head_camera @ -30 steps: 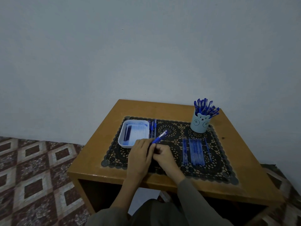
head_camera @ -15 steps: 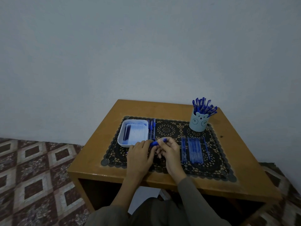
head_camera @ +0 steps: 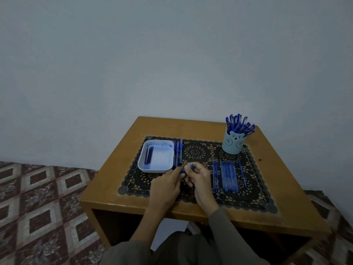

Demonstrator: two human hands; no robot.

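Holding a blue pen (head_camera: 190,166) in both hands, low over the near middle of the black lace mat (head_camera: 198,150).

The left hand (head_camera: 166,185) and right hand (head_camera: 200,180) meet with their fingers curled, each pinching the pen; only its blue end shows between the fingertips. Just beyond the left hand sits a white tray (head_camera: 152,170) with a few dark refills (head_camera: 149,157) along its left side, and a few pens (head_camera: 178,153) lie just beside its right wall. Right of the right hand, a row of blue sticks (head_camera: 228,175) lies on the mat. Farther back, a pale blue bear-face cup (head_camera: 234,145) stands upright, full of capped pens (head_camera: 239,124), on the wooden table (head_camera: 191,127).
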